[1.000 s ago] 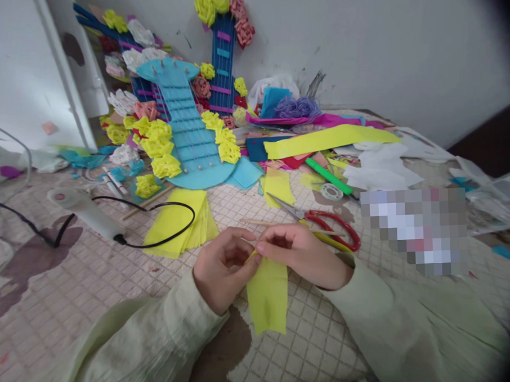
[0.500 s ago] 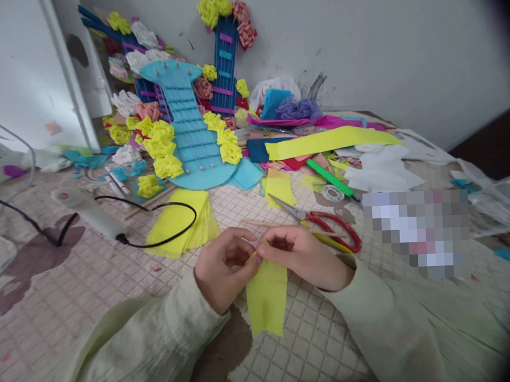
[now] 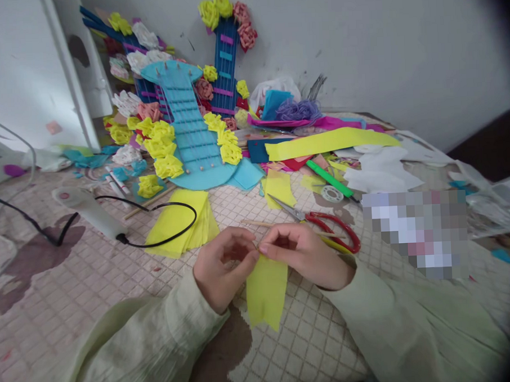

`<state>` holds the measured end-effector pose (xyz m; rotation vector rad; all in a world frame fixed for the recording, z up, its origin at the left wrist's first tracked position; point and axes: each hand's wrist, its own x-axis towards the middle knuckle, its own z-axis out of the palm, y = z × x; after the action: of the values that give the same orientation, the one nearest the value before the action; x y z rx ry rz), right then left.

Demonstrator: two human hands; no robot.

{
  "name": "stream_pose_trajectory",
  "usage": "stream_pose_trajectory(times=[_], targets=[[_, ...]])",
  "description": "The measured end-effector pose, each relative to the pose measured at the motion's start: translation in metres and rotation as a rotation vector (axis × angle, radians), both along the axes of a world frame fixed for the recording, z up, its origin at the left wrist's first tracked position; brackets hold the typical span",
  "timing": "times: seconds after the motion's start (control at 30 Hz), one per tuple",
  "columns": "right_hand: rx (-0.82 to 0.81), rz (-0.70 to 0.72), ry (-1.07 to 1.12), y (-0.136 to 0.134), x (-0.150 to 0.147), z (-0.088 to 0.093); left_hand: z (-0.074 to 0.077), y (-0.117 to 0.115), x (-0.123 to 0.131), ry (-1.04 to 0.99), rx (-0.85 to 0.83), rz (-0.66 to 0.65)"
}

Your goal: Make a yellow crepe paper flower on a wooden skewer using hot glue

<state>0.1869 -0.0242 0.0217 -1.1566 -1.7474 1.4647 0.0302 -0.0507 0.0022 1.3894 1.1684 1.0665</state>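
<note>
Between my two hands hangs a piece of yellow crepe paper (image 3: 268,292), its upper edge pinched and its lower end loose above the tablecloth. My left hand (image 3: 226,265) grips the top edge from the left with thumb and fingers. My right hand (image 3: 306,256) pinches the same edge from the right, the fingertips of both hands nearly touching. Just beyond my right hand lie red-handled scissors (image 3: 298,214) and a thin wooden stick (image 3: 256,222). A stack of yellow paper pieces (image 3: 176,231) rests past my left hand.
A white glue gun (image 3: 89,212) with a black cable lies at left. Behind stand a light-blue paper guitar shape (image 3: 189,132) with yellow paper flowers (image 3: 158,144) and a dark-blue one (image 3: 226,63). A green cutter (image 3: 330,177) and white paper (image 3: 381,171) lie at right.
The fingers have shifted slightly along the top edge of the yellow paper. Its lower end has swung a little upward. Everything else stays in place.
</note>
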Motion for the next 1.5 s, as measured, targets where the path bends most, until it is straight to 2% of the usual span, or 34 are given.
stream_pose_trajectory(times=[0.13, 0.4, 0.53, 0.63, 0.9, 1.07, 1.13, 1.23, 1.4, 1.5], targets=[[-0.035, -0.011, 0.046, 0.001, 0.000, 0.000, -0.001, 0.001, -0.001, -0.009, -0.017, 0.006], [-0.086, -0.142, 0.155, 0.005, 0.004, 0.001, 0.002, 0.004, -0.001, -0.049, -0.041, 0.079], [-0.082, -0.095, 0.163, 0.004, 0.003, 0.000, 0.004, 0.003, 0.000, -0.055, -0.054, 0.027], [-0.076, -0.046, 0.140, 0.003, 0.002, 0.002, 0.003, 0.003, 0.000, 0.012, -0.050, -0.028], [-0.065, -0.068, 0.144, 0.001, 0.000, 0.001, 0.004, 0.001, -0.001, 0.105, 0.037, 0.017], [-0.030, -0.176, 0.165, 0.006, 0.003, -0.002, 0.001, -0.001, 0.001, -0.056, -0.130, -0.099], [-0.011, -0.220, 0.151, 0.008, 0.005, -0.002, 0.000, 0.000, 0.000, -0.071, -0.161, -0.080], [0.002, -0.163, 0.082, 0.009, 0.006, 0.000, 0.001, 0.004, -0.004, 0.004, -0.098, -0.023], [0.073, -0.010, -0.015, 0.008, 0.005, -0.002, 0.008, 0.008, -0.009, 0.377, 0.069, -0.076], [0.070, -0.032, -0.025, 0.011, 0.005, -0.005, 0.006, 0.010, -0.010, 0.349, 0.039, -0.051]])
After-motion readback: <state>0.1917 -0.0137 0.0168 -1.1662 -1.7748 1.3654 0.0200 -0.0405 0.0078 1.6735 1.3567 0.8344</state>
